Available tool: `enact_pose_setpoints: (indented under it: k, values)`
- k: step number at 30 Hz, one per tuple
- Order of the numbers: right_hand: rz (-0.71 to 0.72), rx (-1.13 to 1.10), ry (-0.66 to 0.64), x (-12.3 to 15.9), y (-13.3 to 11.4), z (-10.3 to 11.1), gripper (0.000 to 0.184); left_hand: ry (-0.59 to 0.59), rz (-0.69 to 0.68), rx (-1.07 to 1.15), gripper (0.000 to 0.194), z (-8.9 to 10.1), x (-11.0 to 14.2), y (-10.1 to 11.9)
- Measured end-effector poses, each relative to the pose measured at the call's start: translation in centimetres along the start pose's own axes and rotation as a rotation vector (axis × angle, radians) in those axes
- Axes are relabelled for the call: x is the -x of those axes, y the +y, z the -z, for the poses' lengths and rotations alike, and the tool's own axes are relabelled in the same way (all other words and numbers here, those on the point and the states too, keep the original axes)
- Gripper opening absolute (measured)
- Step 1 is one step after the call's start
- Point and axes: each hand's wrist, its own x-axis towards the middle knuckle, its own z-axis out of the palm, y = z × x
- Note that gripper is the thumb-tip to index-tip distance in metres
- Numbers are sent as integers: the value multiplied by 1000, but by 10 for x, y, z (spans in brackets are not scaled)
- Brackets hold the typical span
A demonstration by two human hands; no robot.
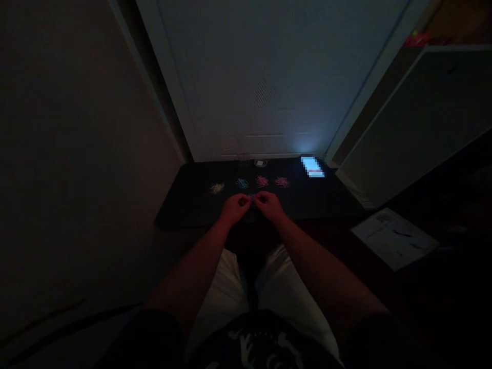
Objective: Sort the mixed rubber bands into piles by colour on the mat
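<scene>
My left hand and my right hand meet over the near middle of a dark low board. Both have thumb and fingers pinched together, close to a small purple heap of thin sticks between them. Whatever lies in the fingertips is too small and dim to make out. Beyond the hands, similar thin sticks lie in a row of loose heaps: a pale yellow heap, a blue heap, a pink heap and a deeper pink heap.
A small round clear object sits at the board's back edge. To its right glows a bright screen. Behind stands a white panel, with a dim wall on the left. A printed sheet lies low on the right.
</scene>
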Motion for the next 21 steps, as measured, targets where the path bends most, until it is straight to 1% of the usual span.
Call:
enact_pose_setpoints:
  k: [5,10,14,17,21]
  values:
    - [1,-45,17,-1,0,0,12,4,-5,-28,17,-2,0,-2]
    - [0,-64,5,-2,1,1,12,5,-3,-26,17,-3,-1,-3]
    - [3,-39,-10,-1,2,0,11,10,-3,-38,17,-2,0,0]
    - [17,-2,-43,0,1,-1,13,1,5,-45,17,-1,0,0]
    - [-7,19,-57,1,0,-2,12,-11,6,-25,18,-1,-1,-2]
